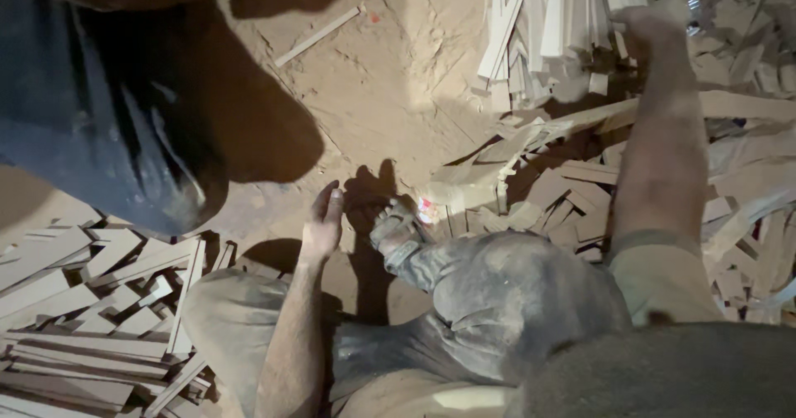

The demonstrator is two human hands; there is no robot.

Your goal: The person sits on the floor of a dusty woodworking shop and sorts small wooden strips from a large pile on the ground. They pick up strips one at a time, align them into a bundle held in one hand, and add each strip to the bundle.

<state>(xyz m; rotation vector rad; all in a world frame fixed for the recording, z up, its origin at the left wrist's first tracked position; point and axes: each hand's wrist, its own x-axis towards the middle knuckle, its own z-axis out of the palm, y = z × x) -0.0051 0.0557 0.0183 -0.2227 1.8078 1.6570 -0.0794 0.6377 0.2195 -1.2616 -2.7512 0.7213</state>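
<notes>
Left hand fingers flat, empty, right hand among wood strips

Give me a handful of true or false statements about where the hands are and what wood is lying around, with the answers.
1. The right hand reaches into a pile of pale wooden strips. True.
2. The left hand grips a hammer. False: it holds nothing, its fingers extended over the sandy floor.
3. Flat wood offcuts lie stacked at lower left. True.
4. A single thin strip lies alone on the sand. True.
5. The two hands touch each other. False: they are far apart.
</notes>
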